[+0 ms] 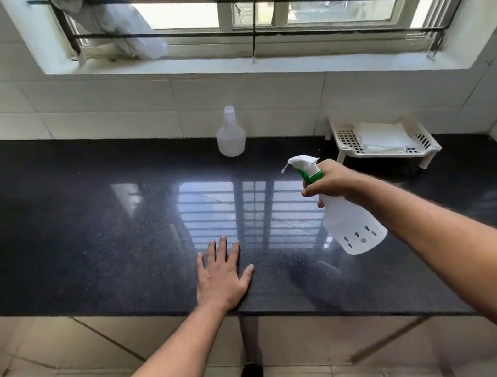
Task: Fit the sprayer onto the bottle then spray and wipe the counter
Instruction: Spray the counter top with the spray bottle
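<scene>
Fingers (312, 191) of the right hand (333, 180) are wrapped around the neck of the spray bottle (352, 229), forefinger at the green trigger; fingers of the left hand (224, 274) lie spread and flat, gripping nothing. Items follow by size, each placed relative to the spray bottle. Counter (79, 218): dark polished stone, running beneath and to all sides of the bottle; a faint speckling, possibly droplets, shows on the surface between the bottle and the left hand, though I cannot confirm it. White tray (430, 153): on the counter beyond and to the right of the bottle, near the wall, holding what appears to be a folded white cloth (381, 138). Left hand: resting palm-down on the counter's near edge, to the left of the bottle and lower. Spray bottle itself: held clear of the counter, tilted, its sprayer (301, 164) seated on top with the nozzle aimed leftward. Second bottle (230, 136): white, uncapped, standing upright against the wall, beyond and to the left, well apart. Assessment: fitting of the sprayer appears complete. Spraying appears to be the step in hand. Wiping is judged outstanding, as the cloth sits in its tray and neither hand holds it.
</scene>
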The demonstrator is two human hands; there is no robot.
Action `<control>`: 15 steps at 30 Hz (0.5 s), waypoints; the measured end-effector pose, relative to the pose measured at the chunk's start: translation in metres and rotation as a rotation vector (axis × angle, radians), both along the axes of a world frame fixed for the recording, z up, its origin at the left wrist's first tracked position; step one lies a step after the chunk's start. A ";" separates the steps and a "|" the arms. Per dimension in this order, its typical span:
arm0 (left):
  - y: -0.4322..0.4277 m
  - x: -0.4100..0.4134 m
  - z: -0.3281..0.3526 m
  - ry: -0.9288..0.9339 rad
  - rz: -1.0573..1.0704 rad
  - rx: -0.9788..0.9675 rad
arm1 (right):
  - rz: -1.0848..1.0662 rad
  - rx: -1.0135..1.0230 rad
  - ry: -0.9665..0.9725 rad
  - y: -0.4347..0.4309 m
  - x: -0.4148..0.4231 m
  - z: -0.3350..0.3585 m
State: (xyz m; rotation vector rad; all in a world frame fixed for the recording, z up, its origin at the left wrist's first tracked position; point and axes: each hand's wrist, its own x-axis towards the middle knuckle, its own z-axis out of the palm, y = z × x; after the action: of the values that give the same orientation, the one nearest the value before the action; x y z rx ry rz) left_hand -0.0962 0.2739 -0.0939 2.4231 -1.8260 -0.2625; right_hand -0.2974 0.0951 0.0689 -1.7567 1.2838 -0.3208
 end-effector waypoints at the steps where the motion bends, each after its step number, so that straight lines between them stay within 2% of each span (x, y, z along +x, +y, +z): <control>1: 0.000 0.000 0.000 0.000 -0.001 -0.004 | 0.011 0.006 -0.003 -0.001 0.004 0.000; 10: -0.001 0.002 -0.002 -0.014 -0.006 -0.040 | 0.073 0.049 -0.062 -0.012 0.058 -0.006; 15: -0.002 0.003 -0.003 -0.024 -0.002 -0.053 | 0.008 0.021 0.027 -0.025 0.098 -0.011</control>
State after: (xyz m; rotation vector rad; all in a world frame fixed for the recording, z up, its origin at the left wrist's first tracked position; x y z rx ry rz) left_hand -0.0936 0.2723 -0.0971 2.3987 -1.8215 -0.1834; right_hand -0.1994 0.0701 0.0583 -1.7535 1.2942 -0.2795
